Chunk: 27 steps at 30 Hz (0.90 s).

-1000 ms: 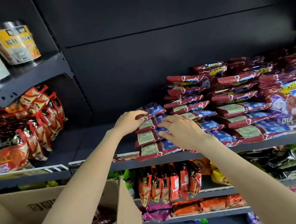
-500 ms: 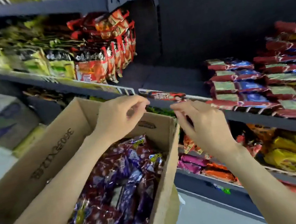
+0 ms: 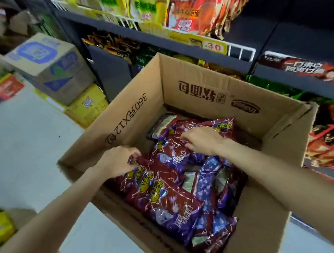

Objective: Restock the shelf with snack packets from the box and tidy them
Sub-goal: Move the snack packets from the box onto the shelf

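Hands in open brown cardboard box (image 3: 216, 88), both down on glossy red-and-purple snack packets (image 3: 168, 199).
L hand (image 3: 117, 161) pinches near packet's top edge, long axis running toward me; R hand (image 3: 204, 140) fingers curled on far packet, grip unclear.

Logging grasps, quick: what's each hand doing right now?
Left hand: fingers curled, pinching a snack packet in the box.
Right hand: on the packets; grip cannot be told.

Snack packets (image 3: 167, 193) in box (image 3: 136, 113), shelf (image 3: 170, 41) behind.

One open cardboard box (image 3: 197, 91), two hands inside it, and three stacked cartons (image 3: 50, 63) on the floor.
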Each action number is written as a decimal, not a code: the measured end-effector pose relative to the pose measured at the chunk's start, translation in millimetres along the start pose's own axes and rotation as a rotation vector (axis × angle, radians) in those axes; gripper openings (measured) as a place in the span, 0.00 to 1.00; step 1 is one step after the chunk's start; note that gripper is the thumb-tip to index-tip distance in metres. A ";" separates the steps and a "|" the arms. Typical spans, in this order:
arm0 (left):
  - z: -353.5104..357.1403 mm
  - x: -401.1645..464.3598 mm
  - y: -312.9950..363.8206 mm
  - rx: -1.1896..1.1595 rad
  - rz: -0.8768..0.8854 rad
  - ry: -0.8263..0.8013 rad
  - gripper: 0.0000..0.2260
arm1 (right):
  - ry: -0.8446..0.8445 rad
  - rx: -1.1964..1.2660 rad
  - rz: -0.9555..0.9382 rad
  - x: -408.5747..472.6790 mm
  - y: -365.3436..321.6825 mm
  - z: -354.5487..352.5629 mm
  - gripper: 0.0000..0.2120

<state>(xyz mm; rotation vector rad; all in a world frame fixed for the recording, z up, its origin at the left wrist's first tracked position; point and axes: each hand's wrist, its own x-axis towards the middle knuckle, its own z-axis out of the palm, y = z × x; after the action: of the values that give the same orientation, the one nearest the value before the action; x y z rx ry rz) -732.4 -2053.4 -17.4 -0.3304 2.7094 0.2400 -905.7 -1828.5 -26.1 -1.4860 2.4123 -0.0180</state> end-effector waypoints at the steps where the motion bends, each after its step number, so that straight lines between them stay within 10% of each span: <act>1: 5.3 6.1 -7.2 0.032 0.001 -0.038 0.13 | -0.013 -0.006 0.003 12.8 -2.8 8.0 0.16; 14: 27.0 42.1 9.7 0.039 0.326 -0.459 0.28 | -0.181 0.217 0.381 104.8 -26.2 96.7 0.34; 27: 14.8 49.9 -1.6 -0.230 0.172 -0.240 0.21 | -0.082 0.636 0.518 103.7 -30.2 105.3 0.25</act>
<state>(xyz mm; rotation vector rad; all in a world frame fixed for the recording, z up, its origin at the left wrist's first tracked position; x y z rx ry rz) -771.1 -2061.5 -51.3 -0.1224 2.4764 0.6028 -894.7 -1917.4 -147.4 -0.5628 2.3301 -0.5380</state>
